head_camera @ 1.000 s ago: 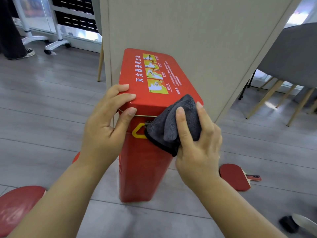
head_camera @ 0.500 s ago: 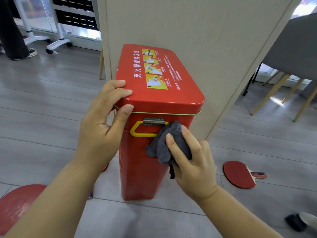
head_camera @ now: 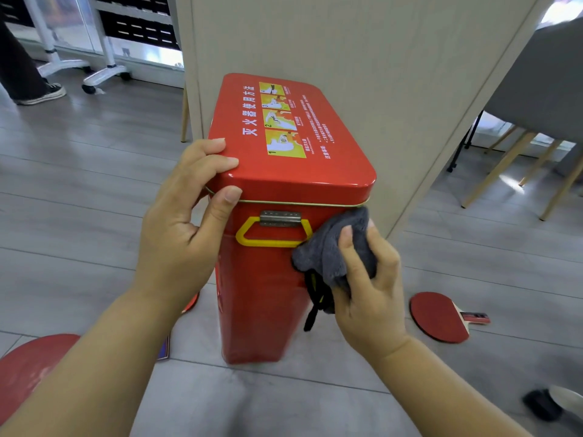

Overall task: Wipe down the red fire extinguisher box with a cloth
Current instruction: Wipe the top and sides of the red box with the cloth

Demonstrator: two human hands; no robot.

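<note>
Wiping of the near face: our right hand [head_camera: 375,298] grips the cloth [head_camera: 334,247] at the box's [head_camera: 262,294] three o'clock edge, our left hand [head_camera: 179,234] clamps the lid [head_camera: 334,152]; next, we'd stroke downward.

Left hand [head_camera: 183,222] gripping near-left lid corner of red box [head_camera: 268,298] | right hand [head_camera: 366,279] pressing grey cloth [head_camera: 334,247] against near-right upper edge | paddle [head_camera: 441,316] on floor, right
</note>
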